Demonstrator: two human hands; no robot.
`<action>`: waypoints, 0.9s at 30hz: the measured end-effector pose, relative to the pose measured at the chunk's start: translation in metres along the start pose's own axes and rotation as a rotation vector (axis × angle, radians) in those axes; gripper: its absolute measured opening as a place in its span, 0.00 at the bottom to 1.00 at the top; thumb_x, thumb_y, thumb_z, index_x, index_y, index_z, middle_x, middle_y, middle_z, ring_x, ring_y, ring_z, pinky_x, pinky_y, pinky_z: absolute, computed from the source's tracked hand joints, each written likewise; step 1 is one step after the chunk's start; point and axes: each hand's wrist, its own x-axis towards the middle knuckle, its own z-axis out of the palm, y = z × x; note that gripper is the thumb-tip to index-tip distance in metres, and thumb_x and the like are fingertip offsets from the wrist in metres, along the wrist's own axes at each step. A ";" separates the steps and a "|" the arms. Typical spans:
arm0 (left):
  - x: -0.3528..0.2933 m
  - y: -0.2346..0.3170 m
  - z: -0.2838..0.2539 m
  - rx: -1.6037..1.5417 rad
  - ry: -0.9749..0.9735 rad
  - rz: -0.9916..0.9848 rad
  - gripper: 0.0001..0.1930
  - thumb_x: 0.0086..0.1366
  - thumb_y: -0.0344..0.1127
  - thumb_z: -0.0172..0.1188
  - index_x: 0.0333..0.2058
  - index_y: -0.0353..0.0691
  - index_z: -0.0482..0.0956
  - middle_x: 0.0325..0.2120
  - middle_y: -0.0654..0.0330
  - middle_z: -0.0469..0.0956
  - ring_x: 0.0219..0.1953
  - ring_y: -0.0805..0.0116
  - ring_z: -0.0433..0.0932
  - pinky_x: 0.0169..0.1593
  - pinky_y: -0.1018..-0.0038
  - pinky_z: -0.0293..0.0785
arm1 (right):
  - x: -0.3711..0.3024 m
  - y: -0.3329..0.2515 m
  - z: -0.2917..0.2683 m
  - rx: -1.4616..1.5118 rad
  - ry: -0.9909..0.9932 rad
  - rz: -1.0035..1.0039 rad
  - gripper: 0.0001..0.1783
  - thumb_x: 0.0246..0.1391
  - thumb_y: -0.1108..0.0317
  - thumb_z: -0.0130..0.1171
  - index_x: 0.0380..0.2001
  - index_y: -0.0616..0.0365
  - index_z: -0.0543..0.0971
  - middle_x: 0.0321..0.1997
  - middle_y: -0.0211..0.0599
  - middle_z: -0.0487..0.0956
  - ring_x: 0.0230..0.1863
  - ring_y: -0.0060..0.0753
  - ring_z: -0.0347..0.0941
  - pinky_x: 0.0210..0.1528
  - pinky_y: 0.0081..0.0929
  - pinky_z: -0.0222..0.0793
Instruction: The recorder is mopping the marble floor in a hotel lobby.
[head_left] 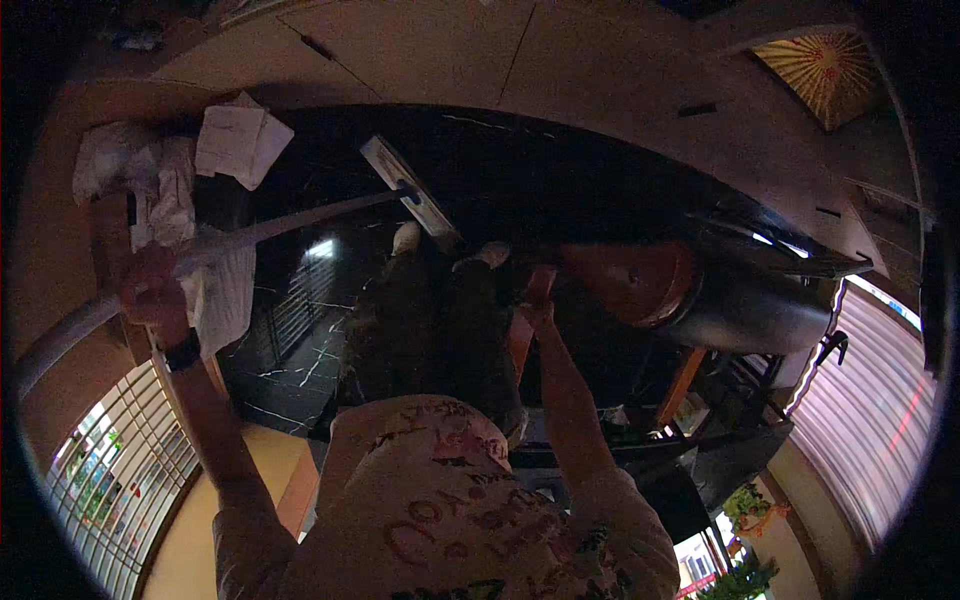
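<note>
My left hand [153, 290] is wrapped round the long pale handle [300, 218] of a flat mop, out to my left. The mop's narrow light head [428, 208] rests on the dark floor just beyond my feet. On the other side, my right hand [537, 308] is closed on a reddish-brown wooden bar [520, 342], which looks like part of a chair frame. Close to that hand is a large rounded reddish-brown piece [635, 280], beside a dark curved surface [750, 315]. Dim light hides how these parts join.
White papers [240, 142] and a pale crumpled bag [118, 165] lie at the far left. Glossy black floor [300, 345] with white veins reflects a window. Brown cabinet fronts [590, 65] stand ahead. Blinds [870, 400] hang at the right, and a barred window [120, 470] is at the left.
</note>
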 end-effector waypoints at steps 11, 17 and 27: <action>0.034 -0.004 0.059 -0.183 -0.208 -0.077 0.10 0.50 0.39 0.44 0.16 0.41 0.58 0.12 0.63 0.55 0.15 0.74 0.52 0.21 0.78 0.52 | -0.066 -0.142 -0.036 0.118 0.386 -0.309 0.17 0.37 0.62 0.56 0.34 0.54 0.71 0.31 0.30 0.72 0.30 0.28 0.68 0.30 0.28 0.63; 0.092 -0.012 0.101 -0.084 -0.372 -0.116 0.07 0.52 0.36 0.46 0.20 0.43 0.60 0.16 0.66 0.57 0.21 0.74 0.56 0.30 0.76 0.57 | -0.104 -0.221 -0.035 0.044 0.246 0.652 0.26 0.37 0.63 0.56 0.43 0.53 0.63 0.41 0.31 0.67 0.38 0.30 0.66 0.37 0.26 0.61; 0.093 -0.010 0.179 0.102 -1.240 -0.128 0.13 0.52 0.41 0.49 0.32 0.38 0.64 0.23 0.66 0.65 0.29 0.76 0.64 0.36 0.77 0.61 | -0.221 -0.436 -0.019 0.704 0.893 -0.513 0.15 0.42 0.72 0.50 0.37 0.61 0.66 0.38 0.34 0.68 0.39 0.24 0.64 0.41 0.22 0.59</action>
